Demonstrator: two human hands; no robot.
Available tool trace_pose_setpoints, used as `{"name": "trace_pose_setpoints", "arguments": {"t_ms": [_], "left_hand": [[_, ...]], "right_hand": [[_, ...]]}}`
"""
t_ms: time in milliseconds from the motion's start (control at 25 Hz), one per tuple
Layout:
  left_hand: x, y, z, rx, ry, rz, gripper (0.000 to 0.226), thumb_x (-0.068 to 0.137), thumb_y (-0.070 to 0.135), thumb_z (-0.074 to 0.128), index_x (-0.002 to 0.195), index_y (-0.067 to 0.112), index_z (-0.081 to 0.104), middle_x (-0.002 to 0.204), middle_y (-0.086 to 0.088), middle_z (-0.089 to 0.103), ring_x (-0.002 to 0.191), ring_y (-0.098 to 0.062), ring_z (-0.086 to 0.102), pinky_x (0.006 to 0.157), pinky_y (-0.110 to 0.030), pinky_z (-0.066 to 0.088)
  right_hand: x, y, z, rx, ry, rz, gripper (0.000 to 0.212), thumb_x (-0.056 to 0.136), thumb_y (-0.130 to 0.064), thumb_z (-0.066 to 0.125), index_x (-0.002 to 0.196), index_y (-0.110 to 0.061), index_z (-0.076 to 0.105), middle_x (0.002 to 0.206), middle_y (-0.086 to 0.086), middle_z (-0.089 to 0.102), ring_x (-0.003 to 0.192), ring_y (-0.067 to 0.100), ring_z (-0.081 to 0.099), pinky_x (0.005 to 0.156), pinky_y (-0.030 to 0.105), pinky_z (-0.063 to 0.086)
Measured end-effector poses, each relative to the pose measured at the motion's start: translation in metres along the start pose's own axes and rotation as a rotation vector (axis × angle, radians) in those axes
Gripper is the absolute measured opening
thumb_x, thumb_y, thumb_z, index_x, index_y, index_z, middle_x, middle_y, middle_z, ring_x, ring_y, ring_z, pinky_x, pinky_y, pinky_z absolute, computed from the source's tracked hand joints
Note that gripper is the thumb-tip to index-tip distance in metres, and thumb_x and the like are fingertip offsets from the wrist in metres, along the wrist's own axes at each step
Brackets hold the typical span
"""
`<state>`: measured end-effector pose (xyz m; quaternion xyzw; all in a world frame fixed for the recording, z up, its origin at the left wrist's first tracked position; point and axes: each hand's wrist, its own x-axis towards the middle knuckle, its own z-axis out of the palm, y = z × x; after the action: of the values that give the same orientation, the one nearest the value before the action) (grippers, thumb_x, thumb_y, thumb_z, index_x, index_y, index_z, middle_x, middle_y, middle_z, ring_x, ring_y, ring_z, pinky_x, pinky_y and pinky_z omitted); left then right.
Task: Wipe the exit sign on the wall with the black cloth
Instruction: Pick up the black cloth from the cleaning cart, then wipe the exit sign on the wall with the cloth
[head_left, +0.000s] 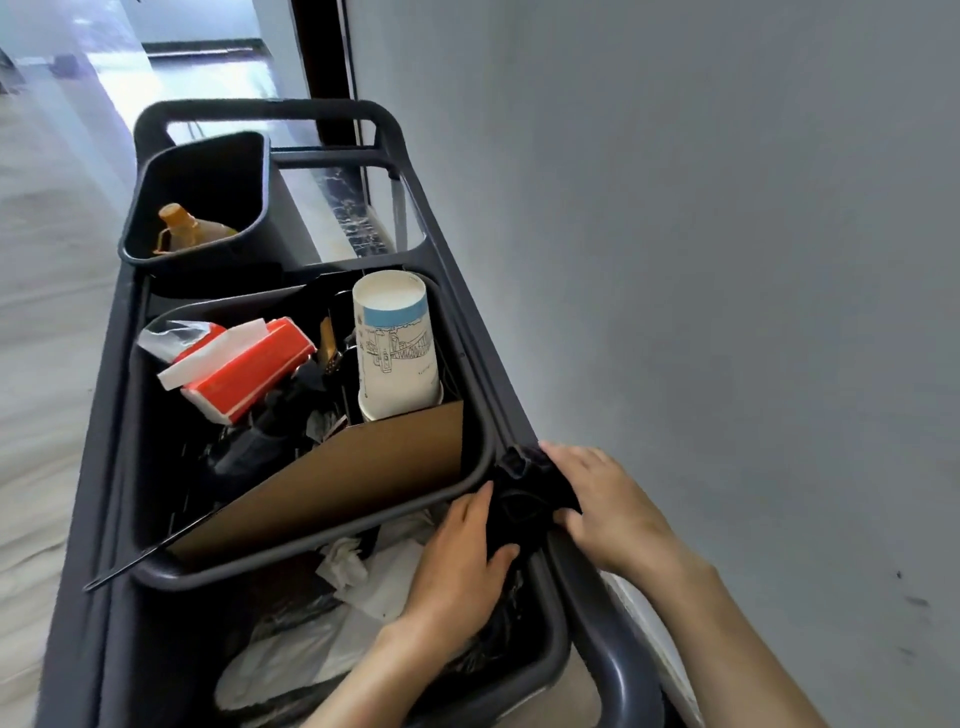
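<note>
The black cloth (522, 499) lies bunched on the right rim of a dark cleaning cart (457, 291), low in the head view. My left hand (462, 556) grips its left side with fingers and thumb around the fabric. Over the cloth's right side my right hand (605, 504) is closed, fingers curled into it. Both forearms reach in from the bottom right. The grey wall (701, 260) fills the right half of the view. No exit sign is in view.
The cart's middle bin (478, 457) holds a stack of paper cups (395, 343), a red tissue pack (244, 369) and a cardboard sheet (353, 478). A far bin (260, 176) holds an orange-capped bottle (182, 228). Crumpled tissues and plastic bags lie in the near bin. Pale floor stretches left.
</note>
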<state>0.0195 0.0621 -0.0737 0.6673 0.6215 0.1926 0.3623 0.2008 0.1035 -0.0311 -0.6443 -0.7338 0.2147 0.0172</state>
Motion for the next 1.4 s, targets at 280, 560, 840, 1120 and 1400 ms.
{"name": "trace_pose_setpoints", "arguments": {"t_ms": [280, 560, 840, 1120, 1400], "left_hand": [[0.004, 0.005, -0.009, 0.036, 0.125, 0.025, 0.035, 0.097, 0.015, 0.069, 0.131, 0.022, 0.065, 0.120, 0.010, 0.065, 0.112, -0.012, 0.060, 0.088, -0.012, 0.039], [0.001, 0.063, -0.022, -0.163, 0.101, 0.127, 0.019, 0.096, 0.015, 0.071, 0.095, 0.033, 0.075, 0.085, 0.025, 0.074, 0.083, 0.006, 0.068, 0.073, -0.021, 0.057], [-0.045, 0.181, 0.053, -0.664, -0.199, 0.178, 0.026, 0.095, -0.003, 0.067, 0.092, 0.021, 0.076, 0.077, -0.001, 0.077, 0.071, -0.017, 0.076, 0.063, -0.021, 0.060], [-0.119, 0.263, 0.146, -0.580, -0.451, 0.271, 0.016, 0.093, 0.003, 0.072, 0.098, 0.018, 0.070, 0.084, 0.000, 0.074, 0.080, -0.017, 0.074, 0.069, -0.026, 0.061], [-0.149, 0.283, 0.193, -0.516, -0.678, 0.340, 0.020, 0.102, 0.005, 0.060, 0.100, 0.016, 0.076, 0.088, -0.003, 0.079, 0.086, -0.017, 0.075, 0.077, -0.027, 0.058]], "right_hand": [[-0.021, 0.004, 0.010, 0.075, 0.174, 0.124, 0.045, 0.087, -0.029, 0.057, 0.130, -0.033, 0.046, 0.123, -0.005, 0.059, 0.113, 0.023, 0.053, 0.086, 0.038, 0.049], [-0.078, 0.023, -0.012, 0.477, 0.386, 0.302, 0.027, 0.086, -0.037, 0.059, 0.113, -0.032, 0.058, 0.097, -0.011, 0.065, 0.089, 0.015, 0.062, 0.060, 0.020, 0.039], [-0.204, 0.081, -0.041, 0.975, 0.648, 0.428, 0.034, 0.085, -0.039, 0.063, 0.105, -0.062, 0.046, 0.113, -0.022, 0.057, 0.106, 0.008, 0.061, 0.087, 0.028, 0.052], [-0.333, 0.131, -0.033, 1.373, 0.825, 0.461, 0.050, 0.066, -0.048, 0.077, 0.109, -0.063, 0.056, 0.108, -0.028, 0.067, 0.103, 0.001, 0.066, 0.081, 0.025, 0.057], [-0.390, 0.163, -0.021, 1.488, 1.001, 0.466, 0.044, 0.072, -0.048, 0.074, 0.115, -0.050, 0.062, 0.111, -0.020, 0.070, 0.101, 0.004, 0.068, 0.075, 0.028, 0.059]]}}
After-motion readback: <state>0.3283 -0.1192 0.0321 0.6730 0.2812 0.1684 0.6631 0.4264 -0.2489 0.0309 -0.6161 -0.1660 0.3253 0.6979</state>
